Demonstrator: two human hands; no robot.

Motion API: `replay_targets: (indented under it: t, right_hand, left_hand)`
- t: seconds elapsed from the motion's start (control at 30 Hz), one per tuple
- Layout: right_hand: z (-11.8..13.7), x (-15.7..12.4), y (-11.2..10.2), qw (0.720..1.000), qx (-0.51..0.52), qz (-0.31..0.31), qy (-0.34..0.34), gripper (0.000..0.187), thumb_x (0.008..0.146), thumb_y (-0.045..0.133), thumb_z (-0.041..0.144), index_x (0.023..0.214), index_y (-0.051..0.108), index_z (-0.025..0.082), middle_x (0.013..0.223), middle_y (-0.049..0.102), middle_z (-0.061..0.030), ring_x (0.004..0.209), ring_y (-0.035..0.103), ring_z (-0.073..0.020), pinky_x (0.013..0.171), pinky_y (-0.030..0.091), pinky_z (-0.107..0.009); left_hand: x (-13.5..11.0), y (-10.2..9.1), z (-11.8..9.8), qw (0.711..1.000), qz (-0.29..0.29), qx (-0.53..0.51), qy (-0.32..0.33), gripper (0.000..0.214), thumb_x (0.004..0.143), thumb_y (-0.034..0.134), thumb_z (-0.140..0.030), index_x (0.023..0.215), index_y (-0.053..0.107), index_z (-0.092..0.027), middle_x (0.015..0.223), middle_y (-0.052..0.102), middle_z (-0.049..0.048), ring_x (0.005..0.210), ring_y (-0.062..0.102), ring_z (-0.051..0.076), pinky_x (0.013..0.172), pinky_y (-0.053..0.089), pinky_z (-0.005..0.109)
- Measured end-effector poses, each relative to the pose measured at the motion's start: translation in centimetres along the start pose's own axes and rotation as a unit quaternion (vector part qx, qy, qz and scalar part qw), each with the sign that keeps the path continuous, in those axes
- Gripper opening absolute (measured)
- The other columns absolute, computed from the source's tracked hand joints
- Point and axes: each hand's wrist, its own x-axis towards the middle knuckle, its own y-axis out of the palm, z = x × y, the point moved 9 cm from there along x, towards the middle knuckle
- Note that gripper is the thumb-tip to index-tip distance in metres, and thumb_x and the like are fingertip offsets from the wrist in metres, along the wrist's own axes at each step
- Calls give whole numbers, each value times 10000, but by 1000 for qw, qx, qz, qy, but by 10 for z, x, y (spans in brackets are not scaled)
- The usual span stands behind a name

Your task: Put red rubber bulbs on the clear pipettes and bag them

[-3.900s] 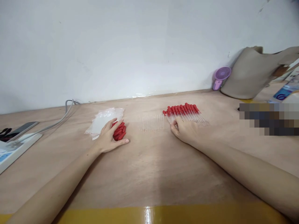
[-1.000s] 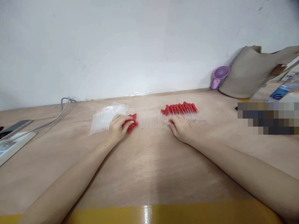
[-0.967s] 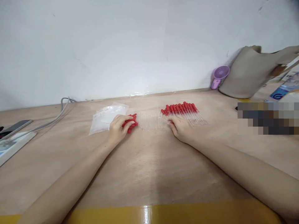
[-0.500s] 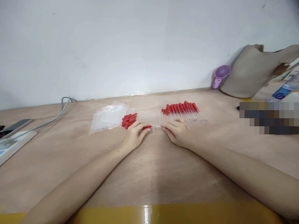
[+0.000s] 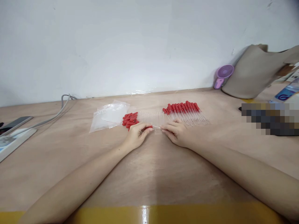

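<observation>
one per end, pinching red cap in left hand, clear tube in right hand, pointing it sideways, cap leftward, between them.

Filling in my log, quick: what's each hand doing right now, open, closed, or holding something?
Left hand: closed, holding a red bulb.
Right hand: closed, holding a clear tube.

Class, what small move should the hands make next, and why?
Probably press the red bulb and clear tube together: the left hand pinches the bulb, the right hand holds the tube, and their ends appear to meet.
</observation>
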Motion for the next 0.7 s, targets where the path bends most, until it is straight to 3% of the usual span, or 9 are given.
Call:
replay_targets:
  t: [0.2,0.43,0.7]
  right_hand:
    - [-5,2,-1,995,92,23,14,211,891,434,243,942,628,179,756,626,-26,662,535,-121,684,315,-280]
    - [-7,0,3,992,56,109,-24,212,885,454,277,938,652,221,735,622,4,597,460,-94,698,245,-283]
    - [4,2,-3,993,-82,76,-29,253,855,422,195,918,665,215,705,619,-14,563,408,-106,670,185,-317]
  left_hand:
    - [-1,-3,-9,999,13,-29,32,144,832,541,-269,844,644,-169,764,671,44,684,613,142,627,486,254]
    - [-5,15,-26,987,129,-16,89,205,869,482,-292,851,654,-181,788,679,49,717,621,144,655,470,255]
    - [-5,12,-27,990,86,53,97,175,849,523,-284,831,649,-164,700,657,30,627,574,129,584,434,240]
